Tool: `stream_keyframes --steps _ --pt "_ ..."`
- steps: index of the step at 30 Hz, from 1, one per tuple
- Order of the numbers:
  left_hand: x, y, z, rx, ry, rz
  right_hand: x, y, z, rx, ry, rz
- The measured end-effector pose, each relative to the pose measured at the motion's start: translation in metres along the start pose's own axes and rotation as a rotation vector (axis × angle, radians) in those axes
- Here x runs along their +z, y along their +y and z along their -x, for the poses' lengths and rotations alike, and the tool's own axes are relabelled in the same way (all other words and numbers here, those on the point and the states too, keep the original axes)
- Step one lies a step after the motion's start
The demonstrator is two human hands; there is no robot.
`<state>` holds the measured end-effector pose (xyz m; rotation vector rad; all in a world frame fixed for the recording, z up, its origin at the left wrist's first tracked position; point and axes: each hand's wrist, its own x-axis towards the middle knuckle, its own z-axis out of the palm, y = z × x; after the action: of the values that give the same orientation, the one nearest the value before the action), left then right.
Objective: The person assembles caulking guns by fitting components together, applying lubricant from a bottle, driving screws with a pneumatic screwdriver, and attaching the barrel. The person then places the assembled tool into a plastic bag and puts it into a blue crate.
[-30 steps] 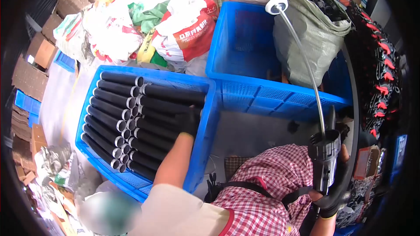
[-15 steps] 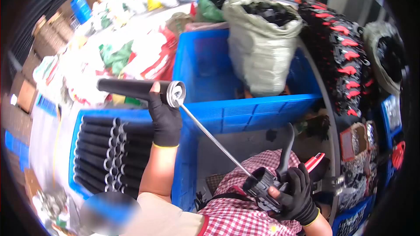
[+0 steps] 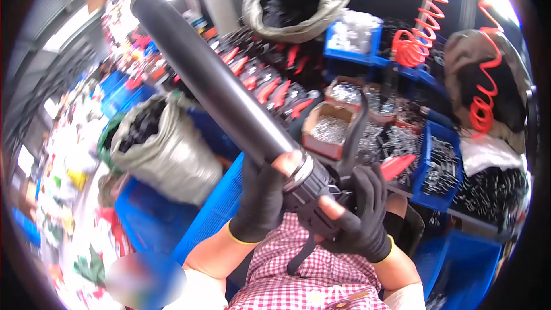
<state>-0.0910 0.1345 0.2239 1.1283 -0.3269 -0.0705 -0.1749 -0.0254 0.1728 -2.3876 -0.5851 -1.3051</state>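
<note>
A long black tube (image 3: 212,74) slants from the upper left down to the middle of the view. My left hand (image 3: 259,202), in a black half-finger glove, is wrapped round its lower end near a silver ring (image 3: 301,172). That end meets a black plastic head (image 3: 310,202) with a curved black lever (image 3: 354,138); whether the two are locked together I cannot tell. Gloved likewise, my right hand (image 3: 364,218) grips the head from the right. A red-tipped part (image 3: 397,166) shows just beyond its fingers. The metal rod is hidden.
Beyond my hands are a cardboard box of small metal parts (image 3: 328,132), a blue bin of metal pieces (image 3: 441,163) and rows of red-levered black parts (image 3: 267,89). Sacks of black parts (image 3: 172,161) stand at left and back. Red coiled hoses (image 3: 425,23) hang at right.
The tube has come down along the rod to the head, covering the rod. My left hand moved with it, close to my right. The view has turned to the right.
</note>
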Motion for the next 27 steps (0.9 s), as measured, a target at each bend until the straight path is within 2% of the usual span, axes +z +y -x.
stream_keyframes --steps 2,3,4,6,7,8,10,11,12,14,15,17,18,19,22,23,24,25,26,27 --pt "0.004 -0.005 -0.014 -0.029 -0.238 -0.02 -0.007 0.003 0.004 0.185 0.098 -0.356" --pt "0.002 -0.006 -0.028 -0.067 -0.476 0.077 -0.011 0.004 0.018 0.268 0.066 -0.573" --pt "0.012 -0.009 -0.036 -0.101 -0.657 0.223 -0.007 -0.003 0.026 0.439 0.105 -1.109" --pt "0.019 -0.011 -0.044 -0.159 -0.815 0.218 -0.003 -0.008 0.026 0.45 0.211 -1.523" --pt "0.02 0.001 -0.045 -0.23 -0.814 0.12 -0.001 -0.012 0.025 0.378 0.264 -1.451" --pt "0.026 0.006 -0.033 -0.274 -0.673 0.058 0.002 -0.009 0.025 0.324 0.306 -1.069" --pt "0.027 0.005 -0.032 -0.304 -0.804 -0.032 -0.004 0.005 0.01 0.232 0.244 -0.329" --pt "0.031 0.013 -0.031 -0.351 -0.654 -0.173 -0.002 0.015 0.01 0.167 0.119 -0.321" --pt "0.034 0.021 -0.041 -0.347 -0.656 -0.138 -0.024 0.025 -0.005 0.002 -0.129 -0.188" --pt "0.036 0.033 -0.053 -0.308 -0.67 -0.581 -0.037 0.041 -0.01 -0.173 -0.17 0.169" --pt "0.033 0.036 -0.056 -0.169 -0.719 -0.949 -0.055 0.05 -0.034 -0.216 -0.02 0.478" --pt "0.043 0.04 -0.046 0.376 -0.715 -1.337 -0.069 0.063 -0.051 -0.172 0.015 0.756" --pt "0.048 0.04 -0.042 0.67 -0.699 -1.51 -0.062 0.073 -0.045 -0.076 -0.093 0.729" --pt "0.048 0.031 -0.042 0.843 -0.615 -1.586 -0.06 0.078 -0.04 0.019 -0.202 0.702" --pt "0.047 0.021 -0.061 1.686 -0.552 -1.611 -0.073 0.073 -0.032 0.518 -0.587 -0.024" --pt "0.046 0.014 -0.056 1.694 -0.478 -1.538 -0.07 0.07 -0.024 0.565 -0.426 -0.134" --pt "0.035 0.002 -0.066 1.523 -0.476 -1.187 -0.06 0.064 -0.009 0.603 -0.266 -0.241" --pt "0.049 -0.005 -0.056 1.177 -0.435 -0.803 -0.052 0.062 0.001 0.632 -0.102 -0.346" --pt "0.075 -0.009 -0.043 0.697 -0.616 -0.395 -0.046 0.061 0.006 0.615 -0.054 -0.227" --pt "0.101 -0.012 -0.03 0.249 -0.593 0.089 -0.041 0.059 0.011 0.605 -0.015 -0.109"
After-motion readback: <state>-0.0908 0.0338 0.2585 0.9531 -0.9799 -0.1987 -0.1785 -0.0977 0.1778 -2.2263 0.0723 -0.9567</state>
